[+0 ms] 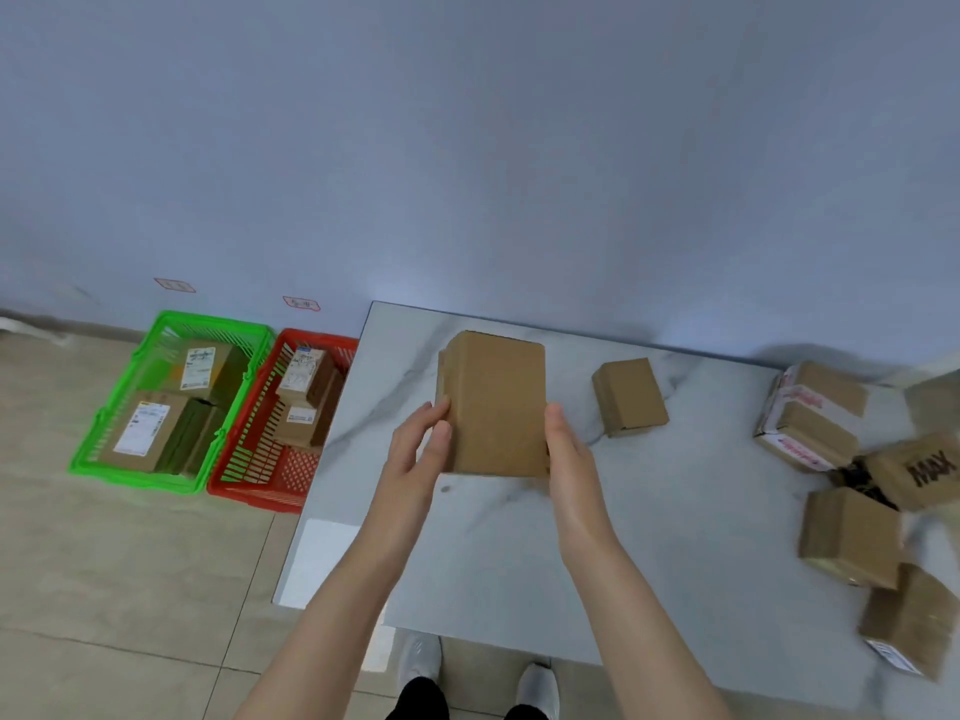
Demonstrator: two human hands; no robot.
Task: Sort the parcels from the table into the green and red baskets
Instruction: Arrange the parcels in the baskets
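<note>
I see a plain grey-blue wall [519,148] at the back, a tan tiled floor [104,563] below it, and a grey marble worktop [675,537] in front of me. Both hands are out over the worktop with a brown parcel [496,402] between them. The left hand [415,454] has its fingers [439,413] curled round the parcel's left edge. The right hand [569,454] clamps the right edge, with the thumb on top. I cannot tell if the parcel touches the worktop or is lifted a bit. Near the right fingers, a little further back, a small parcel [629,397] lies alone on the worktop. Far to the right of the fingers is a pile of parcels: a taped box [810,413] with red print, a box marked MAX [919,470], a plain box [852,537], and a box with a white label [909,621] at the near edge. To the left of the left fingers, down on the floor, the red basket [270,480] sits right beside the worktop. The green basket [218,322] touches its far side. Each basket has two labelled boxes in it. Under my arms I see two white shoes [423,657] on the floor.
</note>
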